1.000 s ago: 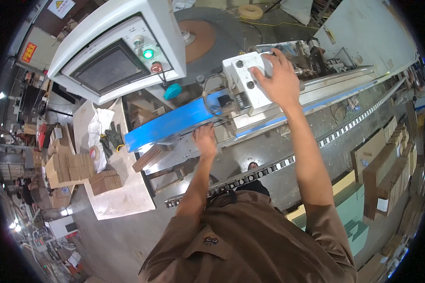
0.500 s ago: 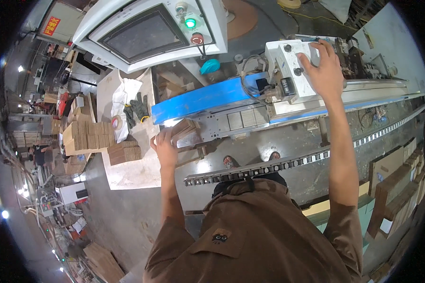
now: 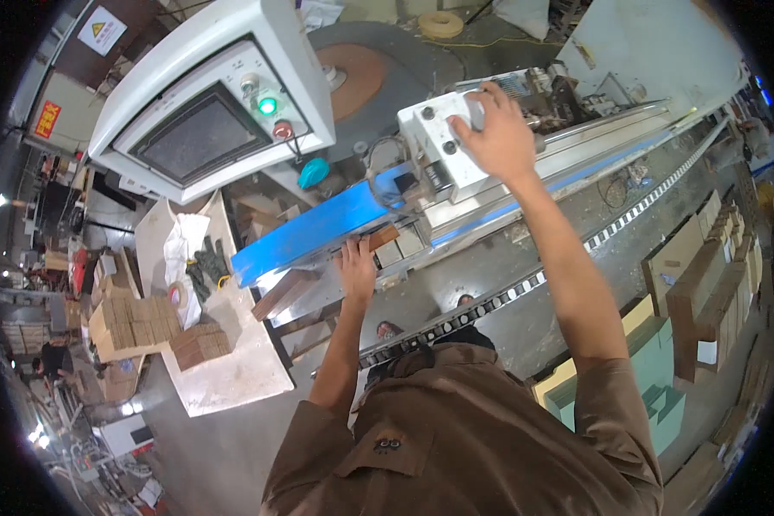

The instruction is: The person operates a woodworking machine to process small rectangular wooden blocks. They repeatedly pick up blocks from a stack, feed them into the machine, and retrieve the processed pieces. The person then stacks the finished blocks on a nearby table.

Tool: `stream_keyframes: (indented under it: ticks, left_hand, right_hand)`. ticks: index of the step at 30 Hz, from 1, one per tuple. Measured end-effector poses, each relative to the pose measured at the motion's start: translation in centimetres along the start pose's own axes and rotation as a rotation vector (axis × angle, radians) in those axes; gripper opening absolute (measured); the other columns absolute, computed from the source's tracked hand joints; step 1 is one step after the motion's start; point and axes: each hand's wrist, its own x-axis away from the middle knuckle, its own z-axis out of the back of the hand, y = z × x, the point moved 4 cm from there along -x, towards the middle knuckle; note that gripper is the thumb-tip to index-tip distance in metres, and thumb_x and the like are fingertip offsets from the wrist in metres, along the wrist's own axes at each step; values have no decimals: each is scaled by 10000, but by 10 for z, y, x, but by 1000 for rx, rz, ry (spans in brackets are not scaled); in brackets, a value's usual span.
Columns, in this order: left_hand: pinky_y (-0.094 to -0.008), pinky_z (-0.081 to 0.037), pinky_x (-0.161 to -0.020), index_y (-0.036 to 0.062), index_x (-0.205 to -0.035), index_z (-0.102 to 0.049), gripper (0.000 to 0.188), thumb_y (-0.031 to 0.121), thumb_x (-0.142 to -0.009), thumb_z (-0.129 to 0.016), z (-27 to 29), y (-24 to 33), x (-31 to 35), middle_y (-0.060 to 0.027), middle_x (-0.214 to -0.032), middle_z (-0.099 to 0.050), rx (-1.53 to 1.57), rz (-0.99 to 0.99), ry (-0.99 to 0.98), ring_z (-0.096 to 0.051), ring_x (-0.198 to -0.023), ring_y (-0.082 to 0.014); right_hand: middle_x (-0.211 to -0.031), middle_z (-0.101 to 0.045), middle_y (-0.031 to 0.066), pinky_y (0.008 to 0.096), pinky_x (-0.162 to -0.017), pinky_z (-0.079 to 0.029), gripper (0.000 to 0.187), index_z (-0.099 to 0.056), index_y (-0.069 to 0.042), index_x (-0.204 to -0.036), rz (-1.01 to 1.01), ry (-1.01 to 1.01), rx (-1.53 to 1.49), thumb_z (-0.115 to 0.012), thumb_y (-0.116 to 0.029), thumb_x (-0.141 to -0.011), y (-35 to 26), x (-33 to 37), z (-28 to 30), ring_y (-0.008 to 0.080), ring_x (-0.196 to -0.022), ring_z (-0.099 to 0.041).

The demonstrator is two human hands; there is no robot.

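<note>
- Brown piece: lies on the metal bed, along the near edge of the blue cover, left of the white box.
- Left hand: bent fingertips at the piece's left end; pinching or only pushing, cannot tell.
- Right hand: thumb and fingers spread apart over the top of the white box, resting rather than gripping, by the look of it.
- Risk, judged: uneven push at one end could skew the piece and jam it against the cover. Fingertips so near the cover's edge could be pinched if anything beneath moves.
- Brown block: at the bed's left end; an elbow or sleeve could knock it off.
- Control panel: far left, green lamp lit.
</note>
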Motion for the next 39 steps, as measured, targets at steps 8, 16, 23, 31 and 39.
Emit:
stream_keyframes:
  ticks: [8, 16, 23, 31, 39]
  left_hand:
    - [-560, -348, -1102, 221, -1420, -678, 548, 37, -905, -639, -34, -4, 4, -26, -1337, -614, 31, -146, 151, -553, -1234, -296]
    - [-570, -347, -1127, 247, -1488, -645, 644, 9, -890, -623, -26, -6, 2, -53, -1271, -603, 40, -184, 106, -545, -1184, -315]
    - [-588, -361, -1171, 240, -1496, -619, 580, 73, -942, -582, -21, 8, -4, -25, -1349, -614, -12, -113, -85, -533, -1303, -305]
    - [-472, -425, -1038, 182, -1312, -735, 407, 144, -935, -585, -41, 54, -25, -24, -1270, -652, 12, -265, 96, -575, -1123, -252]
    - [-506, -408, -1021, 127, -1041, -767, 209, 160, -852, -685, -60, 84, -38, -74, -1087, -623, 76, -190, 197, -566, -1085, -287]
  right_hand:
    - [-1501, -582, 124, 472, -1071, -511, 518, -695, -113, -1289, -12, -6, -21, -761, -456, -906, -12, -2, 7, 385, -1304, -590]
    - [-1511, -565, 111, 485, -1063, -510, 508, -679, -112, -1288, -14, -33, -12, -755, -436, -905, -15, -1, 10, 384, -1314, -571]
    - [-1499, -548, 156, 528, -1068, -500, 538, -670, -89, -1303, -35, -51, -29, -730, -443, -903, -13, 0, 9, 407, -1316, -553]
    - [-1508, -540, 146, 520, -1092, -486, 555, -663, -80, -1313, -39, -60, -36, -724, -448, -903, -13, 1, 10, 387, -1340, -543]
    - [-1521, -530, 166, 515, -1104, -478, 539, -668, -85, -1312, -19, -54, -56, -708, -445, -912, -11, 1, 10, 370, -1356, -533]
